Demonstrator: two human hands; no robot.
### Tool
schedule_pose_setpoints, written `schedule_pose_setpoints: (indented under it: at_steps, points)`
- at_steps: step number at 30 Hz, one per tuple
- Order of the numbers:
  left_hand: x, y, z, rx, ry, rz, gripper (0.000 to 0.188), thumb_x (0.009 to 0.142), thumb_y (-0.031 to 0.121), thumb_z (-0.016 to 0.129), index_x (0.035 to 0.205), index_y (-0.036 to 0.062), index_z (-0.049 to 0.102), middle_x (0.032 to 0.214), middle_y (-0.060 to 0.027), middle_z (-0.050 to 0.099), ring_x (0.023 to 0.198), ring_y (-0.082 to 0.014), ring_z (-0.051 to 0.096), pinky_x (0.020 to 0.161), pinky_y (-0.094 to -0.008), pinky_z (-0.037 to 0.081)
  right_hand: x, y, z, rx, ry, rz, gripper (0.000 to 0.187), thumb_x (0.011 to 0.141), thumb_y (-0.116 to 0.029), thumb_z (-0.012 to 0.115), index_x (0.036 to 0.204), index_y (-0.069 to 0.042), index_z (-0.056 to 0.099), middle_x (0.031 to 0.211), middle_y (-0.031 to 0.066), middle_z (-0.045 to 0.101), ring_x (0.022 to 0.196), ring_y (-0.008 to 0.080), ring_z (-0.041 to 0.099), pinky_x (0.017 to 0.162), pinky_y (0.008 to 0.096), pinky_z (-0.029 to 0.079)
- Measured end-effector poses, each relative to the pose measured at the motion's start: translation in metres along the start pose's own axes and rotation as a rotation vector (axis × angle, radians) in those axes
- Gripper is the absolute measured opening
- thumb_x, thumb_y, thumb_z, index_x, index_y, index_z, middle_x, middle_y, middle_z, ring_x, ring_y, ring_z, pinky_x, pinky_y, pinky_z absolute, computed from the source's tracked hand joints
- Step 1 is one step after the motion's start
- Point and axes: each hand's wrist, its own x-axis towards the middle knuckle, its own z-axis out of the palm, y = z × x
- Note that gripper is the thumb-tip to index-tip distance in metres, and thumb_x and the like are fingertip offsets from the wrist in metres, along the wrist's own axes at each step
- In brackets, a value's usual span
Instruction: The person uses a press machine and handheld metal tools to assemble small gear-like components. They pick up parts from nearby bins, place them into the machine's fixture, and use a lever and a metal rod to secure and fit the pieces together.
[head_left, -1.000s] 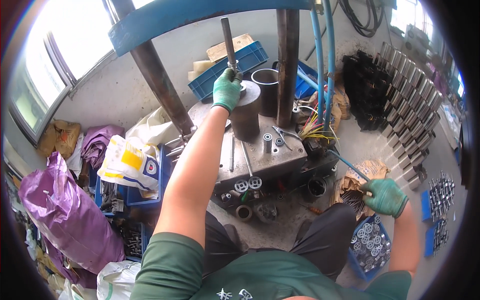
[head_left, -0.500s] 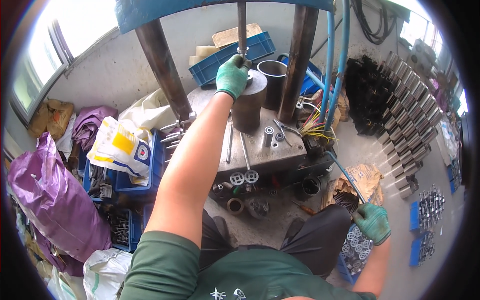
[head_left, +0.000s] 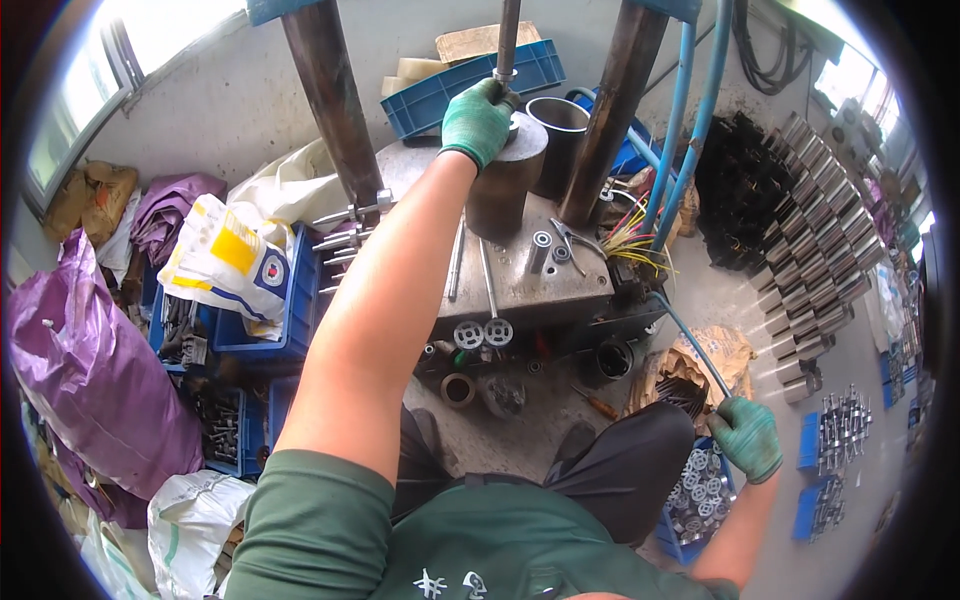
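My left hand (head_left: pixel 478 120), in a green glove, reaches far forward and curls over the top of a dark metal cylinder (head_left: pixel 498 200). The cylinder stands on the steel press table (head_left: pixel 530 285). A thin vertical press rod (head_left: pixel 507 35) comes down right at my fingertips; what lies under my fingers is hidden. My right hand (head_left: pixel 748 437), also gloved in green, is low at the right and grips the end of a slim blue lever (head_left: pixel 688 340) that slants up toward the machine. Just below that hand is a blue tray of round metal parts (head_left: pixel 692 497).
Two thick dark columns (head_left: pixel 330 110) (head_left: pixel 620 100) flank the cylinder, and a hollow steel tube (head_left: pixel 556 140) stands behind it. Blue hoses (head_left: pixel 684 120) and loose wires hang at the right. Rows of metal cylinders (head_left: pixel 815 260) line the right floor. Blue crates (head_left: pixel 255 320) and a purple bag (head_left: pixel 90 380) sit left.
My right hand has moved down and back with the blue lever. My left hand has stayed on top of the cylinder, and the view has shifted closer to the press.
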Motion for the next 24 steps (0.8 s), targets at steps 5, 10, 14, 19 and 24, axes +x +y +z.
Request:
schedule_pose_setpoints:
  at_steps: [5, 10, 14, 19, 24]
  points:
    - [0.005, -0.012, -0.001, 0.001, 0.044, 0.069, 0.023, 0.101, 0.023, 0.072, 0.12, 0.0091, 0.076, 0.089, -0.0142, 0.077, 0.072, -0.0221, 0.075, 0.07, -0.0361, 0.06, 0.022, 0.003, -0.019, 0.079, -0.035, 0.027, 0.018, 0.085, -0.019, 0.075, 0.088, -0.001, 0.076, 0.086, 0.0202, 0.073, 0.077, 0.0384, 0.072, 0.073, 0.0456, 0.057]
    - [0.0, 0.002, 0.002, -0.168, -0.016, -0.034, 0.028, 0.101, 0.028, 0.075, 0.118, 0.0051, 0.072, 0.094, -0.0071, 0.075, 0.082, -0.0152, 0.068, 0.079, -0.0321, 0.056, 0.087, 0.031, -0.036, 0.186, 0.595, -0.14, 0.023, 0.096, -0.015, 0.076, 0.114, -0.001, 0.073, 0.104, 0.0159, 0.076, 0.094, 0.0246, 0.073, 0.085, 0.0358, 0.057]
    - [-0.006, 0.01, -0.009, -0.247, -0.001, -0.034, 0.039, 0.103, 0.04, 0.071, 0.114, 0.003, 0.072, 0.089, -0.0048, 0.071, 0.079, -0.0134, 0.064, 0.075, -0.031, 0.054, 0.18, 0.032, -0.078, 0.08, 0.907, -0.231, 0.026, 0.105, -0.016, 0.069, 0.127, -0.001, 0.071, 0.114, 0.0109, 0.075, 0.099, 0.0179, 0.07, 0.09, 0.0334, 0.056]
    - [0.003, -0.003, -0.006, -0.265, -0.024, -0.038, 0.043, 0.106, 0.044, 0.065, 0.118, 0.0033, 0.072, 0.091, -0.0087, 0.071, 0.076, -0.0171, 0.067, 0.069, -0.0336, 0.058, 0.204, 0.048, -0.086, 0.249, 0.733, -0.058, 0.036, 0.106, -0.019, 0.067, 0.138, -0.002, 0.067, 0.123, 0.0134, 0.075, 0.109, 0.0195, 0.071, 0.097, 0.0328, 0.055]
    - [0.015, -0.028, 0.002, -0.313, 0.039, 0.09, 0.046, 0.112, 0.042, 0.047, 0.115, 0.0068, 0.076, 0.082, -0.0015, 0.063, 0.07, -0.0108, 0.057, 0.067, -0.0264, 0.049, 0.113, 0.039, -0.066, 0.06, 0.284, -0.065, 0.042, 0.095, -0.006, 0.066, 0.137, -0.004, 0.067, 0.114, 0.0125, 0.076, 0.088, 0.0174, 0.07, 0.081, 0.0336, 0.059]
